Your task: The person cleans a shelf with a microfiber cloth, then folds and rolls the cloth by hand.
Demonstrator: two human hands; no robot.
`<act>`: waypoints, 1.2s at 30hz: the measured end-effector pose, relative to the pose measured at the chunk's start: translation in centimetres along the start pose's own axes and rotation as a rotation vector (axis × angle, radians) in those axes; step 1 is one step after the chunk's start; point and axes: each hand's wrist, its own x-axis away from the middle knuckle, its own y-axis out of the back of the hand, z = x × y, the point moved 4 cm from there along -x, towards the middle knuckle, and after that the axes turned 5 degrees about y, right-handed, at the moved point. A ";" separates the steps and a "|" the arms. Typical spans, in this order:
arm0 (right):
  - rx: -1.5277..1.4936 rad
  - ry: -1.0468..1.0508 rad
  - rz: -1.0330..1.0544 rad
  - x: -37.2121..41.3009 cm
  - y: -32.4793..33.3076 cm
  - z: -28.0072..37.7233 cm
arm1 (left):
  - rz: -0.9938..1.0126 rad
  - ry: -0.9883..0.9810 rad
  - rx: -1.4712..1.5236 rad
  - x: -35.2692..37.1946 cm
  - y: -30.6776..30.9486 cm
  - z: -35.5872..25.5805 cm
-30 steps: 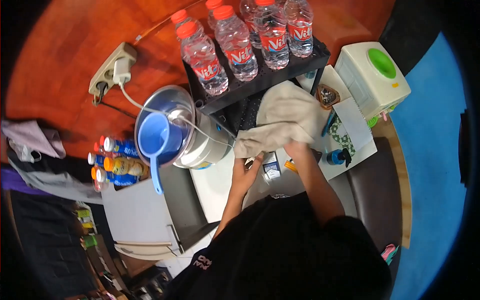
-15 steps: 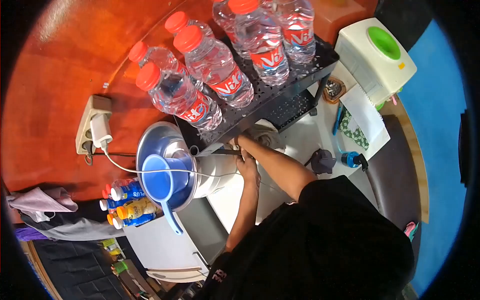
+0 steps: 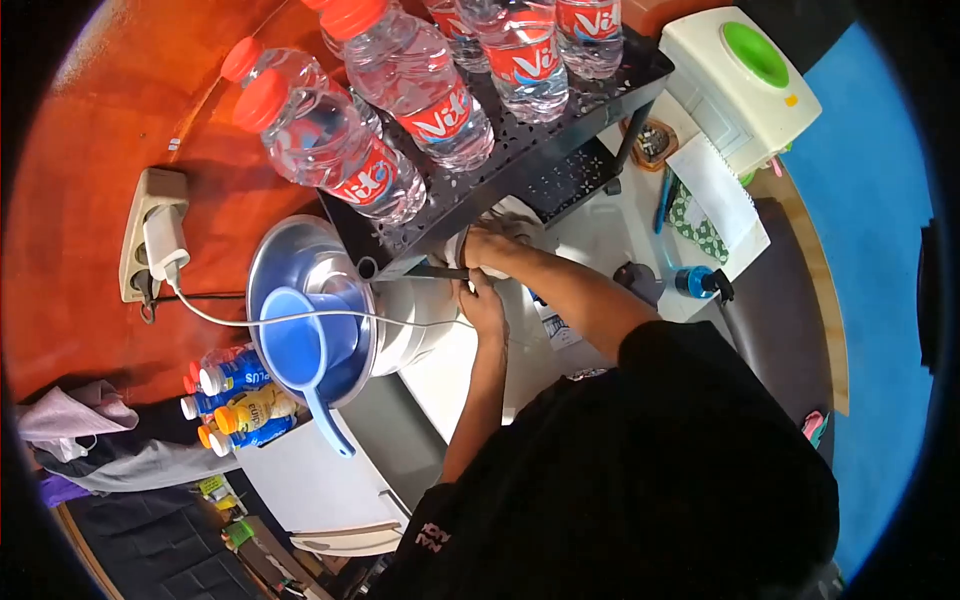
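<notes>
A black metal rack (image 3: 500, 165) stands tilted in my view, with several water bottles (image 3: 440, 115) with red caps and red labels on its top. My left hand (image 3: 483, 304) has its fingers closed round a dark leg (image 3: 437, 272) of this rack, below the top shelf. Under the shelf's edge reaches my right hand (image 3: 484, 250), just beyond the left one, its fingers mostly hidden. Against the right hand lies a crumpled whitish cloth (image 3: 515, 215). A white cable (image 3: 400, 320) runs across to the left wrist area.
Left of the hands, a blue dipper (image 3: 295, 340) sits in a metal basin (image 3: 262, 260). A charger (image 3: 165, 240) is plugged into a wall socket. To the right are an ashtray (image 3: 652, 143), a notebook (image 3: 715, 185), a blue pump bottle (image 3: 692, 282) and a white-green box (image 3: 740, 85).
The view has shifted, so the rack and bottles sit higher and further left. My right hand remains under the shelf, and my left hand stays at the rack's leg.
</notes>
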 end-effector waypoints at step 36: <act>-0.113 -0.587 -0.416 -2.9 5.5 -19.0 | 0.026 0.330 0.271 0.2 0.2 -1.5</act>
